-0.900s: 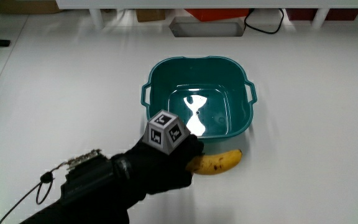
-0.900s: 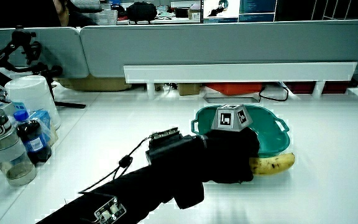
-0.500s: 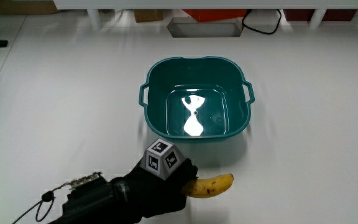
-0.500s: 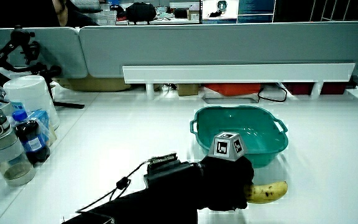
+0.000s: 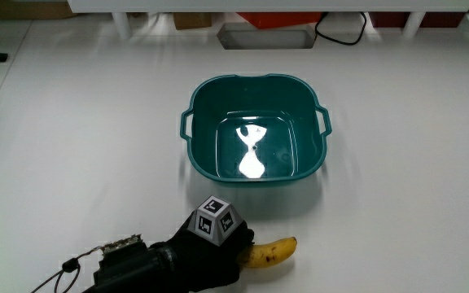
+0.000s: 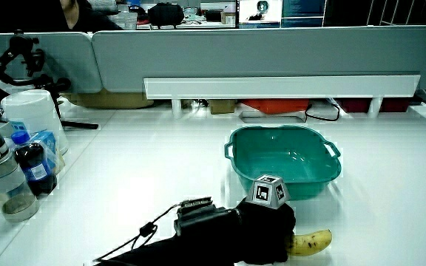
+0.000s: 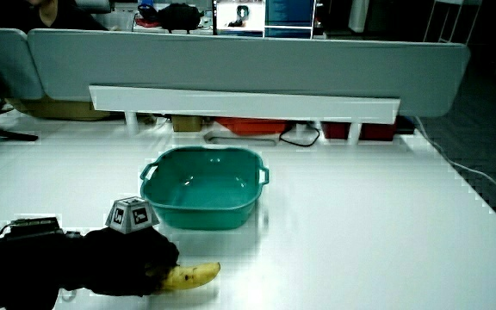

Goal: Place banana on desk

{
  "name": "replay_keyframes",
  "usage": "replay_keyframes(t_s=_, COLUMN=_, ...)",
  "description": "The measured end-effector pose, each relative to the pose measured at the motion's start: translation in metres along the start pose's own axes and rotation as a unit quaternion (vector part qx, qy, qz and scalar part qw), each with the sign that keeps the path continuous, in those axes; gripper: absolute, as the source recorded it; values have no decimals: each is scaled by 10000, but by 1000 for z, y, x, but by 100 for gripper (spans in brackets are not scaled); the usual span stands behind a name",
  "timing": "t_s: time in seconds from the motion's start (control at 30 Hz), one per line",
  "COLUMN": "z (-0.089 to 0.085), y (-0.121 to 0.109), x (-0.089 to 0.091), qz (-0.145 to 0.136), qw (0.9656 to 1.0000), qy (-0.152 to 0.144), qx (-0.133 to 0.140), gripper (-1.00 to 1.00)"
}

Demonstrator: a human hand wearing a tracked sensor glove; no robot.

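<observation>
My hand (image 5: 206,252) is closed around the stem end of the banana (image 5: 271,252), whose free end sticks out from my fingers toward the open table. It sits low over the white desk (image 5: 80,146), nearer to me than the teal tub (image 5: 255,122), and I can't tell whether the fruit is already touching the surface or just above it. The risk I see is letting go too early: if it isn't resting yet it could drop and roll on its curve, perhaps toward the table's edge close to me. Dragging my fingers away could also nudge it. Counting outward: one hand, one banana, one tub, then past my forearm a cluster of bottles (image 6: 32,166), at least two, and one white container (image 6: 35,114).
</observation>
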Motion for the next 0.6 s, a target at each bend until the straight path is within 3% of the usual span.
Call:
replay_keyframes(t_s=0.17, z=-8, y=2, x=1, qz=55, qw=9998, qy=147, qx=-155, gripper=0)
replay_keyframes(t_s=0.23, z=-13, y=4, x=-2, qz=3, qw=9999, qy=86, qx=-87, gripper=0)
replay_keyframes(t_s=0.37, z=-12, y=5, x=-2, qz=56, qw=9996, qy=196, qx=-215, gripper=0)
replay_keyframes(t_s=0.53, z=-15, y=11, x=-11, qz=114, qw=9990, qy=-78, qx=-419, gripper=0)
replay_keyframes(t_s=0.6, z=-15, y=12, x=-10, qz=66, qw=9991, qy=106, qx=-395, gripper=0)
